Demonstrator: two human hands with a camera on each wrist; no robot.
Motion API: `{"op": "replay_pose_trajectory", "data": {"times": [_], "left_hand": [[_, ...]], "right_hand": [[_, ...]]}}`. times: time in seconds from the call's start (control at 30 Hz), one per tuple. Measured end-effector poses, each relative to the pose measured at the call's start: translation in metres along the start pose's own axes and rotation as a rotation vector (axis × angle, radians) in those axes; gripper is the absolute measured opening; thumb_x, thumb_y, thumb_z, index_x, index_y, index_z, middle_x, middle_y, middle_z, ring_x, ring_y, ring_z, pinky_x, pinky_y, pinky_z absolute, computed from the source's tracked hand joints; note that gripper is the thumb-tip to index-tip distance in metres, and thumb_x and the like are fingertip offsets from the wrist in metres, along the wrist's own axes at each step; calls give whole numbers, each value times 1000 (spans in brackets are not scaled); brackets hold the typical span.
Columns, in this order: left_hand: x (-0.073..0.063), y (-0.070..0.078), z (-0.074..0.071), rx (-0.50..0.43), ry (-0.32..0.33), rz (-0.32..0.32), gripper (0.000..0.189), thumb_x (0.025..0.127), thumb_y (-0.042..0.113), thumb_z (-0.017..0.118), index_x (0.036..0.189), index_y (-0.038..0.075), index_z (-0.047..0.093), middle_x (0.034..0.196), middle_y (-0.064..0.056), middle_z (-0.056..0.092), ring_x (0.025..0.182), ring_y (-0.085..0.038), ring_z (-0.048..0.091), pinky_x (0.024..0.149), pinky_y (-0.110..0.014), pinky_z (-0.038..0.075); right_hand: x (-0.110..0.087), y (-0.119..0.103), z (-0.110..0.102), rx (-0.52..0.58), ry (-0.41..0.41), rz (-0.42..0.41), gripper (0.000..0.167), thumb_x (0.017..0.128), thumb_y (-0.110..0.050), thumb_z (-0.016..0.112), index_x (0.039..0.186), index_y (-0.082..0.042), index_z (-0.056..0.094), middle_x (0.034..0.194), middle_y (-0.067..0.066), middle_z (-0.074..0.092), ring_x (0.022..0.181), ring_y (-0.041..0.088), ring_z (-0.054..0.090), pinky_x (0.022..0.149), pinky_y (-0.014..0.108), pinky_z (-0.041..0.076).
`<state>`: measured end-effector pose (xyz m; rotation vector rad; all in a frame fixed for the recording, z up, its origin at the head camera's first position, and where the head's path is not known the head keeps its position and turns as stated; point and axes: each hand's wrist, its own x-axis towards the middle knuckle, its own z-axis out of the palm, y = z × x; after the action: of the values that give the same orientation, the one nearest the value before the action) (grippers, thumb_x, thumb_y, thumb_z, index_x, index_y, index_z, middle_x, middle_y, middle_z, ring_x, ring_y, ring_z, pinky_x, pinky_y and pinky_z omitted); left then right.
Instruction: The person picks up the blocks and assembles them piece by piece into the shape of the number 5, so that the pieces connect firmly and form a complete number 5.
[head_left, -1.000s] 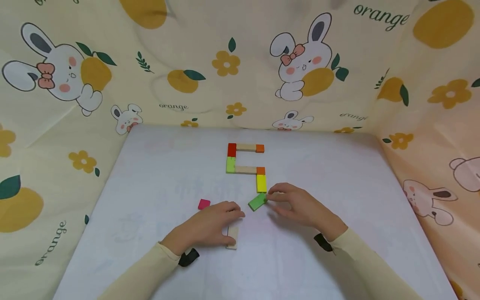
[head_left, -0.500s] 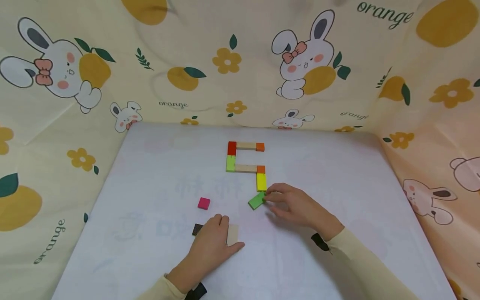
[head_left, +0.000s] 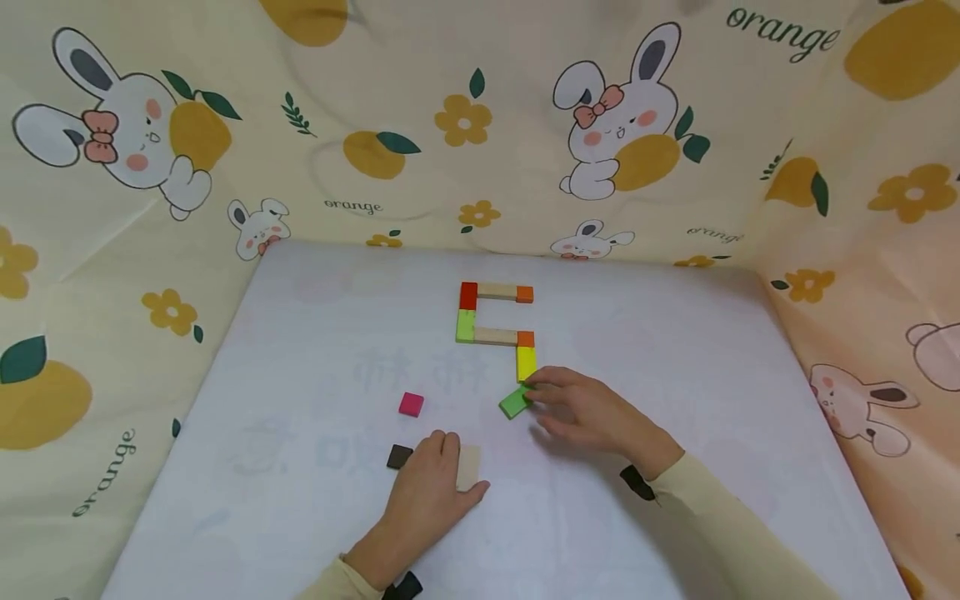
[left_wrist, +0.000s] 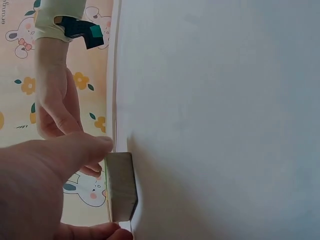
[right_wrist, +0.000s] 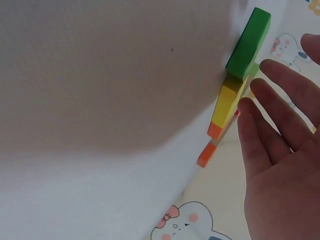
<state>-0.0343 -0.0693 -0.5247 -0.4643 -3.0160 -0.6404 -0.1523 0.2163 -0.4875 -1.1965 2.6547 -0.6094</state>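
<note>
My left hand (head_left: 426,492) is over a plain wooden block (head_left: 468,468). In the left wrist view, the thumb is at one end of this wooden block (left_wrist: 121,186) and the fingers at the other, pinching it. A black block (head_left: 399,457) lies beside that hand's fingers. The right hand (head_left: 592,417) hovers with loosely extended fingers beside a green block (head_left: 513,403). In the right wrist view, the green block (right_wrist: 250,45) stands at an angle to the end of a yellow block (right_wrist: 226,104), and the right fingertips are close by.
Farther back, red (head_left: 468,295), light green (head_left: 466,326), orange (head_left: 525,294) and wooden blocks (head_left: 496,337) join the yellow one in a bent line. A pink block (head_left: 411,404) lies alone on the white table (head_left: 637,333). Printed cloth (head_left: 420,83) surrounds the table.
My left hand has drawn back and turned, coming onto the wooden block and uncovering the black and pink blocks. The right hand stays near the green block.
</note>
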Motion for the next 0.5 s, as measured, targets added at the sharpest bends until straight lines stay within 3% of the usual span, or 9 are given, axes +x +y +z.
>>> {"op": "replay_pose_trajectory", "data": {"times": [0.5], "left_hand": [[-1,1,-4,1,-51,-23,65,86,46,89,115,-6,63,96,-13,61,82,-23,61,74,-38,62]], "right_hand": [[7,-5,1,-35,-8,-3,38,99,-23,75,131,-2,78,141,7,67,133,26,60,110,46,52]]}}
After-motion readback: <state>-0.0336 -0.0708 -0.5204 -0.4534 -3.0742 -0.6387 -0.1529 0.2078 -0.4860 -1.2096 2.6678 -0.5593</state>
